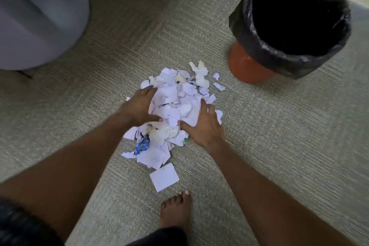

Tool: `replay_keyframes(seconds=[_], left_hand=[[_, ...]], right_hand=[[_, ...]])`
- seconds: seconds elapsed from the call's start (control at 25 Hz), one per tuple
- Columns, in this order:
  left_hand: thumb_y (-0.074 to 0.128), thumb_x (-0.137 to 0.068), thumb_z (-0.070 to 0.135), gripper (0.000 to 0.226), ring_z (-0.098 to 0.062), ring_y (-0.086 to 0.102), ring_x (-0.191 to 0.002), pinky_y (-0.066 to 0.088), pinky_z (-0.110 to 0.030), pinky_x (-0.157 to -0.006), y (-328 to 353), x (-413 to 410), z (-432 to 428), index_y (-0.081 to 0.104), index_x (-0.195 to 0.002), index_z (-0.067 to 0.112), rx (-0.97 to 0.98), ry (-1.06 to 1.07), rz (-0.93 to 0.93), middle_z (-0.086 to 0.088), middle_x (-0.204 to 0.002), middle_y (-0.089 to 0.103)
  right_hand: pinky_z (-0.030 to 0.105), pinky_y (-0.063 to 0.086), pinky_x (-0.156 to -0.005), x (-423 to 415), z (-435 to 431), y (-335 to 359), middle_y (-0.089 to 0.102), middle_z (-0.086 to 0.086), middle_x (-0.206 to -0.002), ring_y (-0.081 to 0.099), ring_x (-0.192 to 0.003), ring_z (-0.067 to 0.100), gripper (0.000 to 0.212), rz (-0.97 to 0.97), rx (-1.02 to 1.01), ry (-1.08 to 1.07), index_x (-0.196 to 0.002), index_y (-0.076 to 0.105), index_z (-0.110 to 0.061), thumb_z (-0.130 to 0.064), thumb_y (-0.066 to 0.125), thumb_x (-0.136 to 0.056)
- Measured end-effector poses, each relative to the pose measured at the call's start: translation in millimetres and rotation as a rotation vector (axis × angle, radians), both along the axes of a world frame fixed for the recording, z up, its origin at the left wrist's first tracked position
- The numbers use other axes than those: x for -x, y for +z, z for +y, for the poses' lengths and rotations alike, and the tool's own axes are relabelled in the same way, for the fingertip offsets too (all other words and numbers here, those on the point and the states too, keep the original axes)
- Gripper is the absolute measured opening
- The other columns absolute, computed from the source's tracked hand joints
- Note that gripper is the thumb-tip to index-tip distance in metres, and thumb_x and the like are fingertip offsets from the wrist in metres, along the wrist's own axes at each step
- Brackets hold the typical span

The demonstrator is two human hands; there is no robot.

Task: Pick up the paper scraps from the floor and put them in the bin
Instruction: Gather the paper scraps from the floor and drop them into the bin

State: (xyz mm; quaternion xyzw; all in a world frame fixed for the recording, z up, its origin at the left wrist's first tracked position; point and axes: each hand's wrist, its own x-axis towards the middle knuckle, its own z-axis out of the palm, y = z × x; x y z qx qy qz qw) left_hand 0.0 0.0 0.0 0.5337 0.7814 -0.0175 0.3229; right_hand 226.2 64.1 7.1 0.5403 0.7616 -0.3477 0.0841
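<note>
Bare foot (pixel 175 210) planted on grey carpet (pixel 279 146), left hand (pixel 139 106) and right hand (pixel 205 126), fingers spread open, gripping nothing, bracket the heap of torn white paper scraps (pixel 173 106); scooping toward the nearby black-lined orange bin (pixel 289 26) likely follows.

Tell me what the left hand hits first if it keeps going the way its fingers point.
The left hand points up and right along the paper scrap pile; its fingertips already touch scraps there. Beyond the pile, bare carpet. The bin sits further right, probably off that line.

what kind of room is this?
Probably an office or lounge, not certain: low-pile ribbed carpet, a grey upholstered seat, and a small lined bin beside the scrap pile.
</note>
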Motion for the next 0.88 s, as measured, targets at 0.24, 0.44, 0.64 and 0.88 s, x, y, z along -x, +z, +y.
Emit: replay_keyframes(seconds=[0.24,0.44,0.64,0.88], left_hand=[[0.088,-0.054,0.063,0.131,-0.034,0.014,-0.150,0.024,-0.051,-0.118,-22,32,50,0.020,-0.158,0.024,0.173,-0.212,0.081,-0.004,-0.166,0.013],[0.089,-0.053,0.062,0.141,-0.035,0.000,-0.153,0.022,-0.057,-0.118,-46,25,66,0.004,-0.160,0.027,0.268,-0.306,0.213,0.000,-0.168,-0.004],[0.094,-0.049,0.055,0.145,-0.032,0.020,-0.150,0.050,-0.053,-0.102,-63,22,65,0.002,-0.159,0.033,0.279,-0.265,0.133,0.003,-0.168,0.001],[0.093,-0.059,0.045,0.128,-0.023,0.030,-0.147,0.033,-0.038,-0.117,-74,12,56,0.016,-0.159,0.022,0.163,-0.252,0.040,0.001,-0.165,0.020]], right_hand=[[0.052,0.036,-0.111,1,21,-51,0.012,0.011,-0.165,0.023,-0.151,0.035,0.123,-0.028,0.105,-0.046,-0.160,0.009,-0.023,-0.077,0.070,-0.069],[0.052,0.037,-0.115,11,26,-92,0.020,0.013,-0.161,0.029,-0.149,0.035,0.131,0.103,0.172,-0.099,-0.159,0.014,-0.026,-0.081,0.075,-0.057],[0.049,0.039,-0.115,19,37,-105,0.015,0.015,-0.163,0.032,-0.148,0.035,0.138,0.142,0.223,-0.059,-0.160,0.008,-0.026,-0.070,0.086,-0.055],[0.044,0.042,-0.113,17,30,-113,0.009,0.019,-0.160,0.033,-0.146,0.039,0.128,0.165,0.202,0.000,-0.160,0.009,-0.022,-0.043,0.093,-0.065]])
